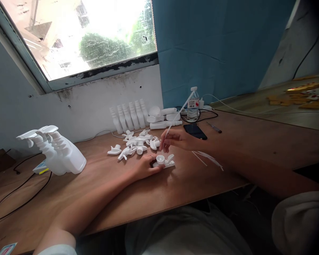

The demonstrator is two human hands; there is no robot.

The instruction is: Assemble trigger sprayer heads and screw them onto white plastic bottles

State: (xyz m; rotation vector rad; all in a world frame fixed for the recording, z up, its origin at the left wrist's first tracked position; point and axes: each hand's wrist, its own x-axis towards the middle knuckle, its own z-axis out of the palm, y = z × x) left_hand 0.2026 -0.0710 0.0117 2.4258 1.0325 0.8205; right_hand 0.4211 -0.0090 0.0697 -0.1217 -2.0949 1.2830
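My left hand (147,166) is closed round a white trigger spray head (161,160), which lies on the table with its round collar facing up. Just above and to the right, my right hand (175,139) pinches a thin white plastic tube (178,114). The tube slants up to the right, its lower end near the fingers and apart from the collar. Behind my left hand lies a pile of white spray heads (136,141). To the right of my hands several loose white tubes (210,158) rest on the wood.
White bottles (133,117) stand along the wall, others lying beside them. Spray bottles with heads fitted (66,152) stand at the left near black cables. A water bottle (193,106), a phone (195,131) and a small knife-like tool (214,127) are at the back right.
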